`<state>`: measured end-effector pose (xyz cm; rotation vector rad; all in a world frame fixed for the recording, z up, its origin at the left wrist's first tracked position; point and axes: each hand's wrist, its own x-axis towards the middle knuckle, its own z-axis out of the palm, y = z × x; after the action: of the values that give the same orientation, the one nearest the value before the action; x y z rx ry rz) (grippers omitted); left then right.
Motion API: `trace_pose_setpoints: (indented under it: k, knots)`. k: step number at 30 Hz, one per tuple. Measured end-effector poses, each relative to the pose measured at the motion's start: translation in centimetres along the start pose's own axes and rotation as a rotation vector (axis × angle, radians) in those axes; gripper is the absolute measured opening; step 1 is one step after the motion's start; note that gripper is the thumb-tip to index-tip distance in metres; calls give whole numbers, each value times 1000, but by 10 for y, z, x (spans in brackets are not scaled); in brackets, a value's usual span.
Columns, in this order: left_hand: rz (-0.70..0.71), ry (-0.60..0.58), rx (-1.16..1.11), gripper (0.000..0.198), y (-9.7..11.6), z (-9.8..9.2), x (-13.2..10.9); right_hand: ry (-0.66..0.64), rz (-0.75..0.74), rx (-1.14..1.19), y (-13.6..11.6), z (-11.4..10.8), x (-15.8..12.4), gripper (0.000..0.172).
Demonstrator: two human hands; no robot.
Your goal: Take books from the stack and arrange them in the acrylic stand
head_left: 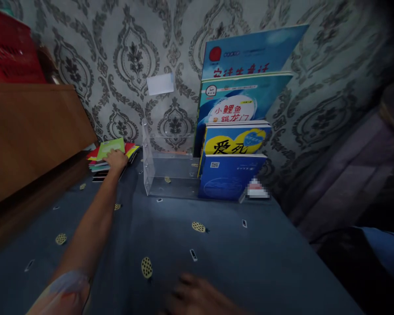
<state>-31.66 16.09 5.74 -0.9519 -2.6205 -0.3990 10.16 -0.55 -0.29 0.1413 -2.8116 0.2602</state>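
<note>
At the far left, my left hand (117, 159) reaches out to a pile of thin books (100, 167). Its fingers are bent over the right edge of a light green book (110, 148) on top, gripping it; the thumb is hard to make out. Low in the picture, my right hand (193, 296) is smeared by motion over the cloth, and its fingers cannot be read. A clear tiered book rack (148, 164) stands against the wall. Its right half holds upright books in steps: a light blue book (249, 50), a teal book (265, 98), a blue-yellow book (213, 135) and a dark blue book (231, 179).
A wooden cabinet (36, 135) borders the left side, with a red bag (11, 48) on it. The dark blue cloth (223, 245) has a pineapple print. A white paper (160, 84) shows against the patterned wall (136, 57). Purplish fabric (344, 166) hangs at right.
</note>
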Motion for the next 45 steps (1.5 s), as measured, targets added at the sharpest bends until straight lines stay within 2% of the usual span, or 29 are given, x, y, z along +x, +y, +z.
trace_pose_setpoints:
  k: [2, 7, 12, 17, 22, 27, 33, 45]
  knots:
    - [-13, 10, -1, 53, 2, -1, 4, -5, 22, -72, 5, 17, -4, 19]
    - [-4, 3, 12, 50, 1, -7, 13, 68, 79, -95, 21, 55, -20, 30]
    - [61, -8, 60, 53, -13, -21, 12, 146, 124, -27, 25, 68, -20, 28]
    - [254, -8, 124, 52, -31, -34, -15, 95, 150, 57, 21, 57, -20, 18]
    - [393, 1, 166, 54, -49, -32, -46, 39, 232, 196, 14, 33, -18, 9]
    - [389, -44, 204, 61, -66, -25, -56, 8, 295, 288, 6, 12, -17, 6]
    - [391, -55, 263, 62, -71, -27, -70, -24, 305, 327, 4, 9, -16, 11]
    - [466, -108, 350, 57, -75, -33, -150, -46, 288, 354, 5, 4, -13, 11]
